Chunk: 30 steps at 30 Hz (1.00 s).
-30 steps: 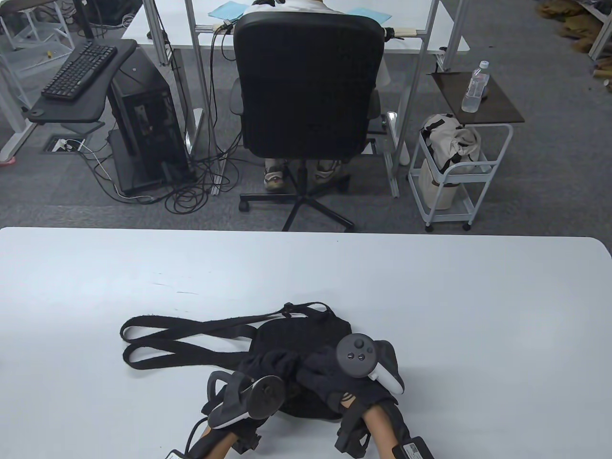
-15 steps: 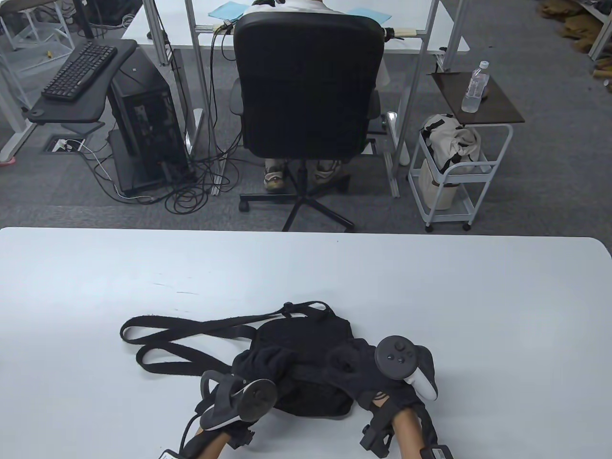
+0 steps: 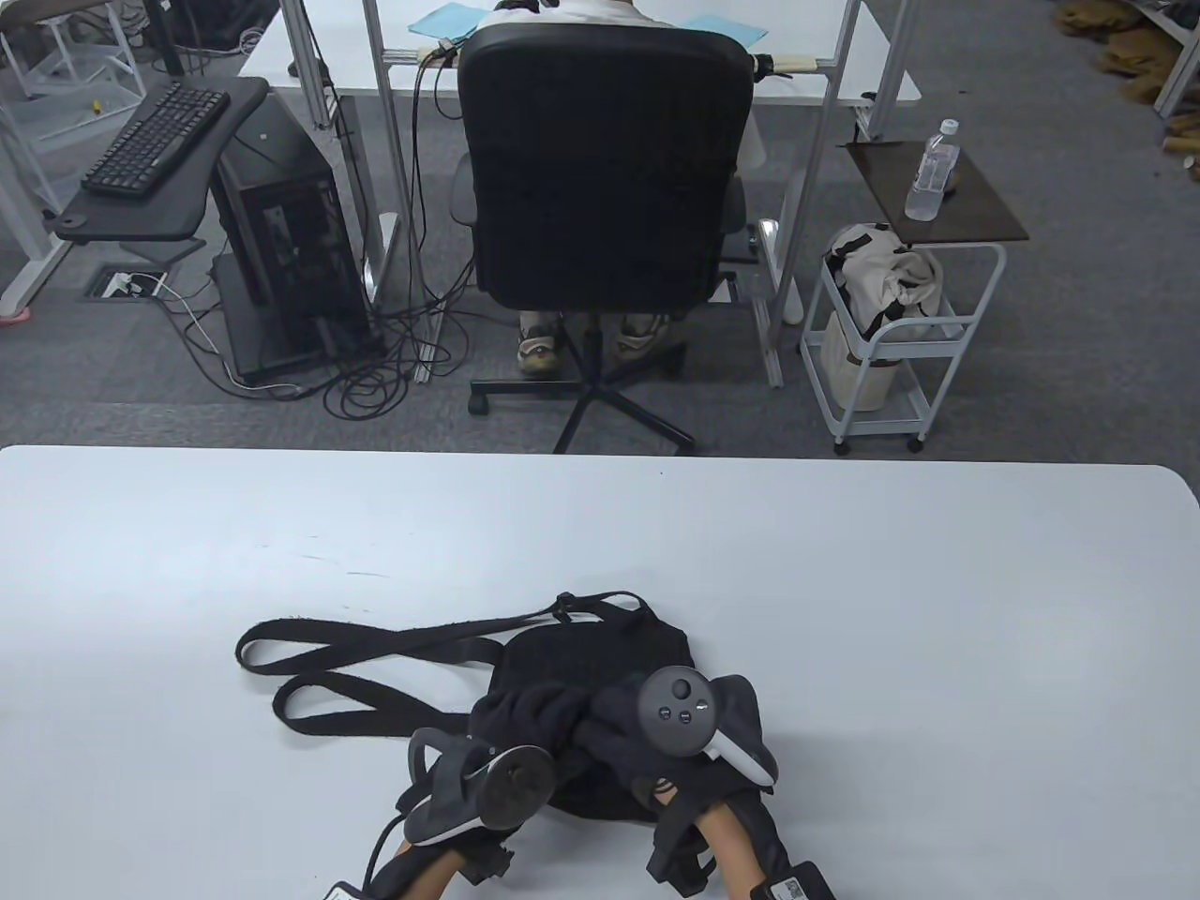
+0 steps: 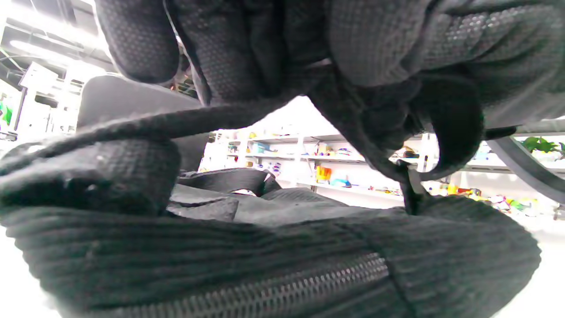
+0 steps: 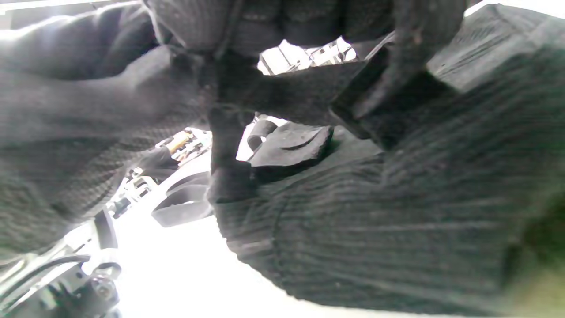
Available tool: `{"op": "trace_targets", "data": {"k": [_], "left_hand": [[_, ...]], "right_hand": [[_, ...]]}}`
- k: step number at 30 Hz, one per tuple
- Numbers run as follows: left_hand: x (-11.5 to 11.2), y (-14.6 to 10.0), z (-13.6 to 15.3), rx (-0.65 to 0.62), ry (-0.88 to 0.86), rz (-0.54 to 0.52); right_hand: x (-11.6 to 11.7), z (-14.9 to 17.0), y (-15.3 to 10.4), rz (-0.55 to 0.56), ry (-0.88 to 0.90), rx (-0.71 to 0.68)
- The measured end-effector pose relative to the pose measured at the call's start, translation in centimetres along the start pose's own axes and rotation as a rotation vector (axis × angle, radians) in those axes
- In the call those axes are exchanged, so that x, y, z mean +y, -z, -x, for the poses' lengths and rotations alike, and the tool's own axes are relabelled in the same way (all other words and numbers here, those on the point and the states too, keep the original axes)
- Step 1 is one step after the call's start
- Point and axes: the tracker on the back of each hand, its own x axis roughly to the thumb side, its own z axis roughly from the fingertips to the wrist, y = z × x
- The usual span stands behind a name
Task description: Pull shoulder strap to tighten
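Note:
A small black backpack (image 3: pixel 591 656) lies near the front edge of the white table (image 3: pixel 891 609). Its two shoulder straps run off to the left, an upper loop (image 3: pixel 375 645) and a lower loop (image 3: pixel 375 701). My left hand (image 3: pixel 525 712) and right hand (image 3: pixel 614 727) sit close together on the near side of the bag. In the left wrist view my fingers (image 4: pixel 265 44) curl around a strap (image 4: pixel 176 121) above the zippered bag body (image 4: pixel 265 269). In the right wrist view my fingers (image 5: pixel 198 22) close on black strap webbing (image 5: pixel 309 95) above the bag (image 5: pixel 375 221).
Past the table's far edge stand a black office chair (image 3: pixel 600 169), a white trolley (image 3: pixel 900 337) and a computer tower (image 3: pixel 281 234) on the floor. The bag is the only thing on the table.
My right hand swung out to the right, then came back left beside my left hand. The lower strap loop's left end drew to the right, toward the bag.

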Motion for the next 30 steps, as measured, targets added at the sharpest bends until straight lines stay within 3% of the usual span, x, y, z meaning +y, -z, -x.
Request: {"op": "trace_targets", "data": {"k": [4,9,14,17,21,25,30], "left_hand": [[0.1,0.0,0.5,0.030,0.065,-0.019],[-0.1,0.1,1.2,0.045,-0.039,-0.031],[-0.2,0.2,0.7,0.042,-0.052,-0.006],[0.0,0.1,0.6,0.034,-0.090,-0.009],[0.1,0.2,0.4,0.033,-0.143,-0.013],[-0.1,0.3,0.3,0.028,-0.149,0.009],[0.0,0.5,0.7,0.052,-0.138,0.011]], "right_hand": [[-2.0,2.0,-1.1,0.054,-0.029,0.013],[-3.6,5.9,-3.1,0.073,0.043,0.090],[-3.0,2.1,-2.4,0.128,-0.031,0.032],[-1.3,0.4,-0.6,0.041,0.018,0.025],[0.2,0.1,0.4,0.005,0.028,0.039],[0.1,0.1,0.3,0.007,0.062,0.012],[-0.9,0.3,-0.1,0.047,-0.024,0.007]]}}
